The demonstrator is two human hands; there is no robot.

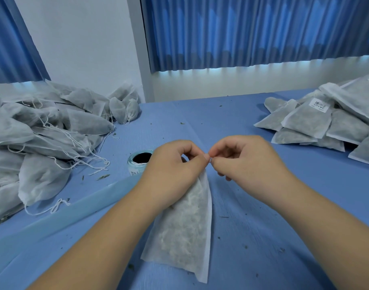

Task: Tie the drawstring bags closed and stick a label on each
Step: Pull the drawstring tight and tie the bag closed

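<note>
A white non-woven drawstring bag point(183, 231), filled with pale greenish matter, is laid just right of the label roll point(138, 162), with its bottom turned toward the viewer and its neck gathered. The neck is gripped by the left hand point(175, 170), and a tiny white bit of cord point(210, 160) at the neck is pinched by the right hand point(246, 162). The roll's dark core is shown from above. Left of the roll, filled bags are heaped loosely in a pile point(43, 139), with their strings point(91, 162) trailing untied. Well to the right of the roll, flat bags are stacked point(330, 126); a white barcode label point(318, 105) is stuck on one.
</note>
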